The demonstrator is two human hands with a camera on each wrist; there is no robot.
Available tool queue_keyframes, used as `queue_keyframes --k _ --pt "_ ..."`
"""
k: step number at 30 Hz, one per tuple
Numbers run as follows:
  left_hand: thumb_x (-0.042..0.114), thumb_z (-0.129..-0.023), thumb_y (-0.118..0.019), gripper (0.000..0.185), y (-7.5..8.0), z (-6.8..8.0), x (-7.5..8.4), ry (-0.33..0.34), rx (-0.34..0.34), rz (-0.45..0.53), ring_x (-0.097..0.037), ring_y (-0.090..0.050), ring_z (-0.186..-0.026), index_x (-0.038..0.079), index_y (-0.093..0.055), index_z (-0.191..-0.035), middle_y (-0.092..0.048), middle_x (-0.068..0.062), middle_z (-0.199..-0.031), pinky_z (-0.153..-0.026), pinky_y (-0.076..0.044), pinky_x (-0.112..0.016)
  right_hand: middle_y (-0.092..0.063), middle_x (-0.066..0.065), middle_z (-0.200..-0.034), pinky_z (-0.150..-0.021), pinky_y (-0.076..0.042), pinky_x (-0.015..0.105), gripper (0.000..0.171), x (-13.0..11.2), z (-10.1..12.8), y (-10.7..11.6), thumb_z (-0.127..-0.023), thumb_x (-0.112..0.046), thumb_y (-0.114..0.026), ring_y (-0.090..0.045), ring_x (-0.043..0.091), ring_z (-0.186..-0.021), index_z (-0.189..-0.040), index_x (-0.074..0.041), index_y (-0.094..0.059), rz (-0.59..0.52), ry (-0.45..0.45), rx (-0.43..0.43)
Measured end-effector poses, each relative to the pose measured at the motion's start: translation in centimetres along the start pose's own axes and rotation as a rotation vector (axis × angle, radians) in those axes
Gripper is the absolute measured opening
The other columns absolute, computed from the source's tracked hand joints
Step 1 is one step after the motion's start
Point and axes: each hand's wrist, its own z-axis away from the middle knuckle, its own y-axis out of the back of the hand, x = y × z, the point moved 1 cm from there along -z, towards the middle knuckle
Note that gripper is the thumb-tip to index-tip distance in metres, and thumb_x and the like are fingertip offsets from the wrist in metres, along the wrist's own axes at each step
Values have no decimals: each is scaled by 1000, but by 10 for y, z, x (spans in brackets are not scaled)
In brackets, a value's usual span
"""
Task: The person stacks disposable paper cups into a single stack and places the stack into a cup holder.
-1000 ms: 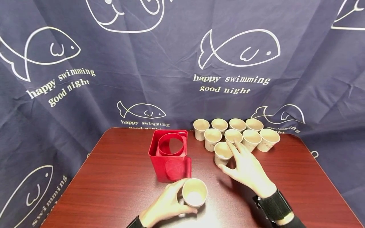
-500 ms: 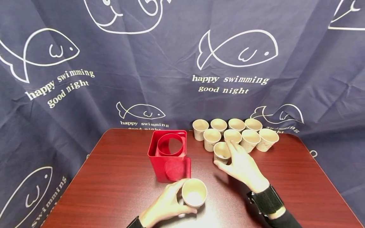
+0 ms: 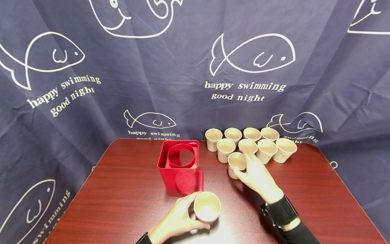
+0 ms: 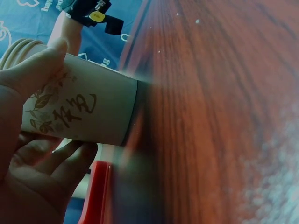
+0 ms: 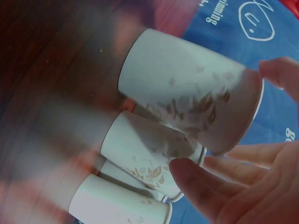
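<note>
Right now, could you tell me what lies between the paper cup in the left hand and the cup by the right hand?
Only bare reddish-brown wooden table, as the head view shows.

A box (image 3: 179,167) stands mid-table (image 3: 122,200), with a ring (image 3: 181,155) inside it. Just near of the box sits a single cup (image 3: 207,206), the left hand (image 3: 175,222) around it. Far right, a cluster of cups (image 3: 253,144) stands close together; the right hand (image 3: 257,176) seems to touch its nearest cup (image 3: 236,164).
</note>
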Motion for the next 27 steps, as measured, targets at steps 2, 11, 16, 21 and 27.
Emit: queue_keyframes --k 2,11,16,21,27 --pt "43 -72 -94 80 0 0 0 9 -4 6 -6 -67 -111 30 -56 -140 -69 13 -125 -100 -55 -30 -63 22 -118 -89 -55 51 59 1 -1 -2 -88 -29 -77 -62 33 -108 -135 -3 -54 -9 10 10" --pt "45 -72 -93 80 0 0 0 6 -4 -11 -6 -67 -111 31 -55 -141 -69 13 -126 -101 -55 -31 -61 26 -128 -95 -55 53 58 2 0 -7 -88 -25 -77 -61 37 -116 -133 5 -57 -3 8 22" --pt "42 -71 -95 80 0 0 0 -1 -3 15 -8 -67 -111 30 -56 -141 -69 11 -127 -101 -55 -30 -58 33 -136 -104 -50 57 62 1 1 -8 -89 -21 -77 -57 45 -127 -136 12 -55 0 16 29" --pt "43 -72 -94 79 0 0 -1 1 -3 23 -8 -67 -110 30 -57 -140 -70 11 -125 -100 -55 -30 -59 35 -135 -104 -49 59 63 0 2 -8 -87 -17 -78 -58 48 -125 -136 15 -54 9 46 61" --pt "44 -72 -94 78 0 0 0 25 -6 23 -7 -68 -108 32 -57 -139 -70 13 -124 -100 -55 -30 -66 28 -119 -93 -55 55 58 -2 3 -6 -83 -14 -79 -65 42 -108 -130 12 -58 17 101 114"
